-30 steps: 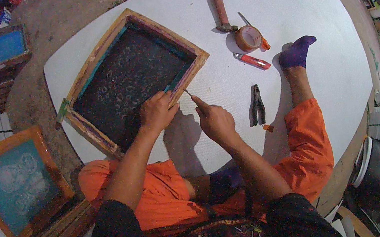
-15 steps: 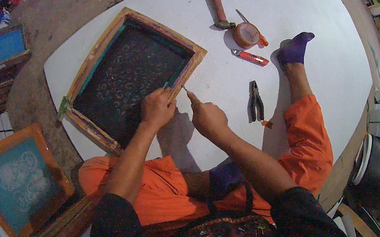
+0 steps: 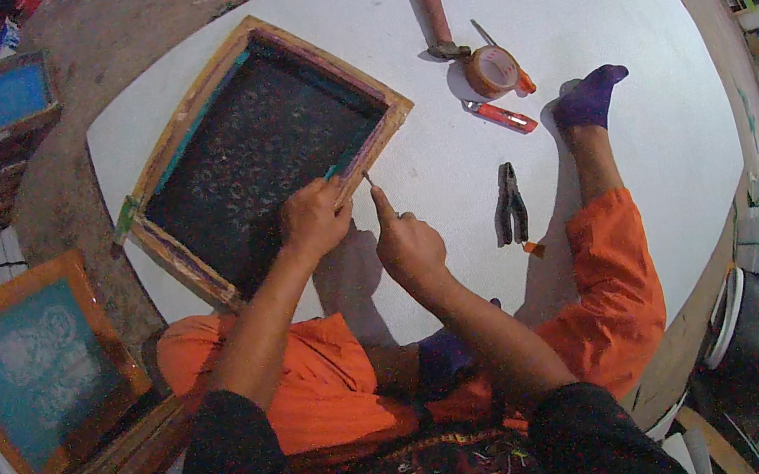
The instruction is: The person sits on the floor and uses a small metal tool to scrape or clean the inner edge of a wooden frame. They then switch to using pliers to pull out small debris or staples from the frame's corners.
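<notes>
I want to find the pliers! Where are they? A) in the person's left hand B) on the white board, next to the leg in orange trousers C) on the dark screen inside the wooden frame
B: the pliers lie on the white board, just left of the orange trouser leg, with neither hand touching them.

Right hand [image 3: 409, 244] with thin tool [image 3: 369, 180] shifted up-left, now touching frame [image 3: 380, 143] edge beside left hand [image 3: 316, 220].
</notes>
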### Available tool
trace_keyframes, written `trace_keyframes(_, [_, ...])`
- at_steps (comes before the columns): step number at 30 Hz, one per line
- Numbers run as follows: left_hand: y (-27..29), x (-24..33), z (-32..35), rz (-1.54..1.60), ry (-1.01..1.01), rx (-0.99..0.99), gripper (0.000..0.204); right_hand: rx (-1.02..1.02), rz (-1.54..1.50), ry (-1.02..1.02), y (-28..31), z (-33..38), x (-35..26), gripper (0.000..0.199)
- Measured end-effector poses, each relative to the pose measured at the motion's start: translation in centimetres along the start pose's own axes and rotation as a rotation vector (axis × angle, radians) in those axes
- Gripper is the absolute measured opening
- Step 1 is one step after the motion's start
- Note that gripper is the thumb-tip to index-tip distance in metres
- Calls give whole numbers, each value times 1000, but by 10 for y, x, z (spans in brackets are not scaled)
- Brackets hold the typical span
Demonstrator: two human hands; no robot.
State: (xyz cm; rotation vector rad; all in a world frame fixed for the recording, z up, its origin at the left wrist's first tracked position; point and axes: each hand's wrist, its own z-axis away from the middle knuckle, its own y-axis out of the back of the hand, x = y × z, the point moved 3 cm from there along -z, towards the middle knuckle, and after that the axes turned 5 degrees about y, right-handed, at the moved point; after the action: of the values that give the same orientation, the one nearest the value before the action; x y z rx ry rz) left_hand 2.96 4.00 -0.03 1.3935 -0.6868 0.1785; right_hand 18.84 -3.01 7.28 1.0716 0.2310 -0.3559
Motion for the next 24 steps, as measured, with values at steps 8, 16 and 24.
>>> trace_keyframes(8, [-2, -6, -1, -23, -35, 18, 43, -56, -828, -6, -28, -19, 37, 58])
trace_keyframes(16, [10, 11, -4, -17, -23, 7, 46, 255, -762, 262, -47, -29, 54, 50])
trace_keyframes(24, [12, 4, -2, -22, 76, -48, 50, -350, -1637, -243, -3, -16, 49, 47])
